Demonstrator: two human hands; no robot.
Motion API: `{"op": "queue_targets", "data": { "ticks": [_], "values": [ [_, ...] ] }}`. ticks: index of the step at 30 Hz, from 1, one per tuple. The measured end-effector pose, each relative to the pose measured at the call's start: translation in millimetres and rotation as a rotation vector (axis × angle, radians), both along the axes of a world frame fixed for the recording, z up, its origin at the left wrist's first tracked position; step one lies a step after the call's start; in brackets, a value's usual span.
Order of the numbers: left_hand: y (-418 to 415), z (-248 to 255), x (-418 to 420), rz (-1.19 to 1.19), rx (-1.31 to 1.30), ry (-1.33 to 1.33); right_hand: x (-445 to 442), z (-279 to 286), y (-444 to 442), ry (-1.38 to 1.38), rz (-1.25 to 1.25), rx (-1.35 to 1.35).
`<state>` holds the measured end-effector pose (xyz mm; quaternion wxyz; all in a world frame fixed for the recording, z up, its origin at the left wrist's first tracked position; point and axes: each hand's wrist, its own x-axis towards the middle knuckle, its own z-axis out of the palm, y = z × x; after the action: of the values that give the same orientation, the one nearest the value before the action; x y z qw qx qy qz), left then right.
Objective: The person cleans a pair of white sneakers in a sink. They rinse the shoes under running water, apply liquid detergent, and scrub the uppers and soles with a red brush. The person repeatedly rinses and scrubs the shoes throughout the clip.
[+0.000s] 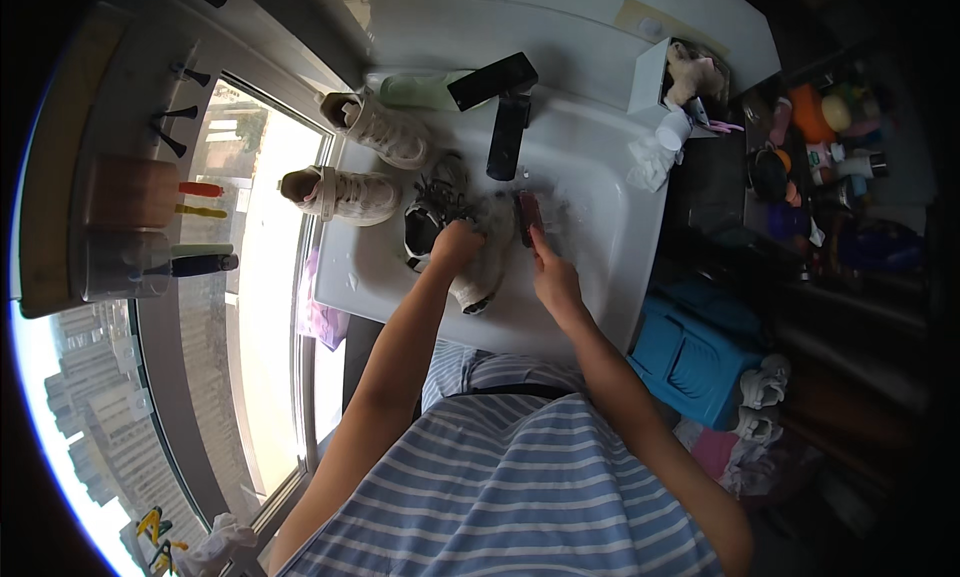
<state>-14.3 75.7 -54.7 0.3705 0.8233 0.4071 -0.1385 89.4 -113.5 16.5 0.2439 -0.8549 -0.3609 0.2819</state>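
My right hand [557, 277] is closed around the end of a dark red scrubbing brush [529, 215] over the white sink basin [634, 235]. With fingers curled, my left hand [459, 243] is on a pale, wet-looking shoe [491, 258]; its exact grip is hidden. A dark-and-white shoe [422, 228] lies just left of that hand, and a grey shoe [450, 173] is behind it. Two off-white high-top shoes [390, 134], [360, 196] rest at the basin's left side.
Two black rectangular objects [493, 81], [508, 138] and a pale green bottle [420, 90] lie at the back. A white box [646, 81], a white cup [673, 130] and crumpled plastic [649, 164] stand at the right corner. A blue plastic stool [694, 359] is lower right; a window [270, 277] borders the left.
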Motion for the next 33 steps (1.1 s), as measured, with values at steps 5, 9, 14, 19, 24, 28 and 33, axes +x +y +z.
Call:
{"op": "queue_targets", "data": {
  "ticks": [5,9,14,19,24,28,33],
  "values": [
    [-14.9,20.3,24.2,-0.308,0.106,0.009,8.6,26.8,30.1,-0.017,0.109,-0.252],
    [-19.3,12.0,15.4,0.026,0.098,-0.046,9.7,22.5,39.4,-0.032,0.122,-0.186],
    [-19.7,8.0,25.4,-0.384,0.163,0.007,7.2,-1.8,27.7,-0.014,0.077,-0.166],
    [-14.5,7.6,15.0,-0.133,0.101,0.009,-1.1,12.0,28.3,0.032,0.132,-0.145],
    [-32.5,61.9,34.9,0.024,-0.036,0.017,28.8,-19.1,24.9,0.105,-0.139,-0.136],
    [-65.8,114.3,33.8,0.013,0.001,0.026,53.7,7.1,14.5,0.78,-0.541,0.14],
    [-86.4,142.5,22.7,-0.509,-0.114,-0.367,68.8,-3.0,-22.4,1.152,-0.722,0.203]
  ]
}}
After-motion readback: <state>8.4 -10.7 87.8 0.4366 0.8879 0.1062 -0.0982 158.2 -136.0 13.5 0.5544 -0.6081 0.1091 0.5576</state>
